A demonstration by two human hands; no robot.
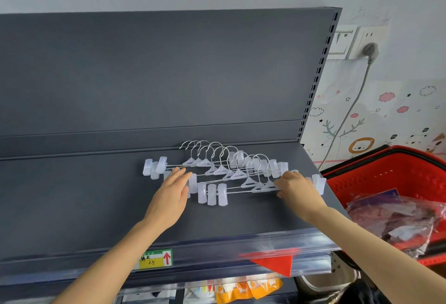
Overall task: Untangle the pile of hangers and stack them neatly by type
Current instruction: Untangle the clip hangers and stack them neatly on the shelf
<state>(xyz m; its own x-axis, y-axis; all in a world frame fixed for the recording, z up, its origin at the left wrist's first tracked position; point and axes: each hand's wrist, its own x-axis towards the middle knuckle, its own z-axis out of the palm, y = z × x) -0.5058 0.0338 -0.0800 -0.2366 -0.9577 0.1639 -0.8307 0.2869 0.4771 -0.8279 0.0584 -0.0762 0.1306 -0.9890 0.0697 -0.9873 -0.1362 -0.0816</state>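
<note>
On the shelf point(72, 195), your left hand point(172, 195) covers some clips of the hangers point(220, 171), and your right hand point(298, 190) hides its own fingertips, so its grip is unclear. Right of the shelf, the red basket point(386, 178) is cut off at the edge.

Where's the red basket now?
Head view, far right: the red basket stands beside the right end of the grey shelf, beyond the right hand on the hangers.

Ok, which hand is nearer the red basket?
Right. The right hand holds the hangers at their right end, just left of the red basket; the left hand touches their left clips, farther off.
</note>
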